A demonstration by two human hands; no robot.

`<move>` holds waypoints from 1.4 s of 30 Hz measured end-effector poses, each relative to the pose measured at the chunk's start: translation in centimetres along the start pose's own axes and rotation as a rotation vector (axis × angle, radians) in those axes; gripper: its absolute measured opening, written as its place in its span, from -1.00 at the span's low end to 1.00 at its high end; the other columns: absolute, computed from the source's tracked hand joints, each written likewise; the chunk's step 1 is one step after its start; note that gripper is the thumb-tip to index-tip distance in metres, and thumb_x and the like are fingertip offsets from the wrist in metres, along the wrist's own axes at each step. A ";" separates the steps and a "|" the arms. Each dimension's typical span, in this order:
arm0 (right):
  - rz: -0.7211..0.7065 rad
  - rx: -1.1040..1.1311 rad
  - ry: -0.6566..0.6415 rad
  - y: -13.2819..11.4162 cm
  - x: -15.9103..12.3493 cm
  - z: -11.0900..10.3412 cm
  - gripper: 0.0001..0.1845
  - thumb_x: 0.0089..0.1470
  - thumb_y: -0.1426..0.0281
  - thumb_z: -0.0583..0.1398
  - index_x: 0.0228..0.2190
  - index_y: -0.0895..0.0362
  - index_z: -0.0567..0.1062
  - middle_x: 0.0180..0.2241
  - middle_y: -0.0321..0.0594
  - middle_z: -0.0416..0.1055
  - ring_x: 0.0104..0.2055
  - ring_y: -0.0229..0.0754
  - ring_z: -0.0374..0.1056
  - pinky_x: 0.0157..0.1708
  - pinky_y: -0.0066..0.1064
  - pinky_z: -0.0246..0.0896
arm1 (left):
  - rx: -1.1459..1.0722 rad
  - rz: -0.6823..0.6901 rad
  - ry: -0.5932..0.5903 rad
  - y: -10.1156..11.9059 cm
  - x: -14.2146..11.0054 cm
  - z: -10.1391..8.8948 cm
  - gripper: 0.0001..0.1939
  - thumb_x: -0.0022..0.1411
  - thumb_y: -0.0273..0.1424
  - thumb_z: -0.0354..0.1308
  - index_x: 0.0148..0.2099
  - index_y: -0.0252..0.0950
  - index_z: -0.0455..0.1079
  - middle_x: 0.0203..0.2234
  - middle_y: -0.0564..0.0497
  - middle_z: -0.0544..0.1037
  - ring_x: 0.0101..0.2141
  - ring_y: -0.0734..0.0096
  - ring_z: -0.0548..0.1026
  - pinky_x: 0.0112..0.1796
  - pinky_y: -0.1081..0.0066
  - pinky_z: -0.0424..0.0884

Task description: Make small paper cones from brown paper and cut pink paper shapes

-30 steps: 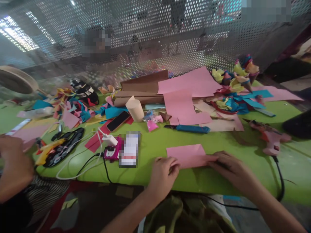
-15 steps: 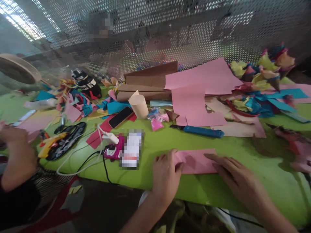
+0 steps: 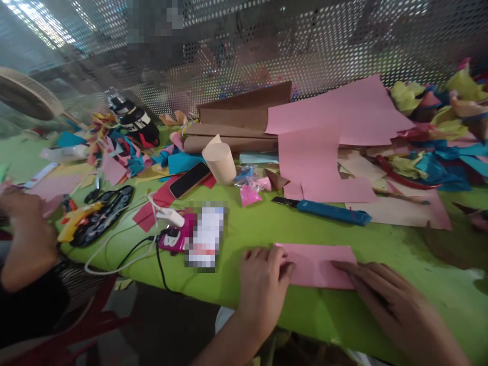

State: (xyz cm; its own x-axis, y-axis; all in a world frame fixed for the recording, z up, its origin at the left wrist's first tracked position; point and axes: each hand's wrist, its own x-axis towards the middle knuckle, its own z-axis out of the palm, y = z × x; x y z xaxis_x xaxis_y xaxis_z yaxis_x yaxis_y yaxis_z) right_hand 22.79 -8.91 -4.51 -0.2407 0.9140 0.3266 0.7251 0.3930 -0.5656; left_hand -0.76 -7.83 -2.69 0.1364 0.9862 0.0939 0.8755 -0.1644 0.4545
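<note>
A small folded pink paper [image 3: 318,264] lies flat near the front edge of the green table [image 3: 263,223]. My left hand [image 3: 263,287] rests on the paper's left end, fingers loosely bent, thumb pressing the paper. My right hand [image 3: 389,300] lies on the paper's right end with its fingers stretched flat. Neither hand lifts the paper.
A blue utility knife [image 3: 328,211] lies just behind the paper. Large pink sheets [image 3: 324,147], brown rolls [image 3: 236,122], a beige paper cone [image 3: 219,160], a phone [image 3: 189,179], cables and coloured scraps crowd the back. Another person's hand [image 3: 23,229] works at the far left.
The view has shifted, so the table sits lower right in frame. My hands went from pinching the paper's front edge to pressing flat on its two ends.
</note>
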 end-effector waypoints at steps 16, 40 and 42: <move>0.094 -0.006 -0.069 -0.3 0.2 0.1 -0.63 0.37 0.26 0.02 -0.10 0.00 0.62 -0.33 -0.16 0.58 -0.31 -0.09 0.51 -0.35 -0.29 0.44 | 0.009 0.080 0.119 -0.1 0.1 0.0 -0.68 0.06 -0.61 0.42 -0.26 -0.21 0.37 -0.49 0.17 0.59 -0.43 0.30 0.52 -0.34 0.32 0.23; 0.013 -0.273 -0.047 -0.4 -0.2 1.0 -0.62 0.39 0.31 -0.02 -0.07 0.03 0.58 -0.41 -0.20 0.39 -0.39 -0.11 0.39 -0.37 -0.28 0.24 | 0.278 0.595 -0.134 -0.8 -0.8 -0.4 -0.67 0.37 -0.50 0.13 0.16 -0.34 0.41 -0.08 -0.07 0.54 -0.08 0.27 0.45 -0.11 0.36 0.47; 0.017 -0.275 -0.056 -0.1 -0.3 1.2 -0.63 0.38 0.33 0.00 -0.05 0.03 0.58 -0.42 -0.20 0.38 -0.38 -0.10 0.39 -0.36 -0.27 0.25 | 0.286 0.598 -0.147 -0.8 -1.6 -0.7 -0.52 0.38 -0.32 0.15 0.30 -0.27 0.30 0.05 -0.13 0.48 0.00 0.18 0.42 -0.03 0.27 0.47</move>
State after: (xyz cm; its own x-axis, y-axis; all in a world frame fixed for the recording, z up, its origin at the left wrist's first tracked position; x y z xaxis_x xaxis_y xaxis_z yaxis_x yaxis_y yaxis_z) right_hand 21.98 -9.07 -5.42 -0.2565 0.9275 0.2719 0.8754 0.3422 -0.3415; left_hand -2.01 -9.27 -2.63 0.6795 0.7229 0.1256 0.7150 -0.6908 0.1080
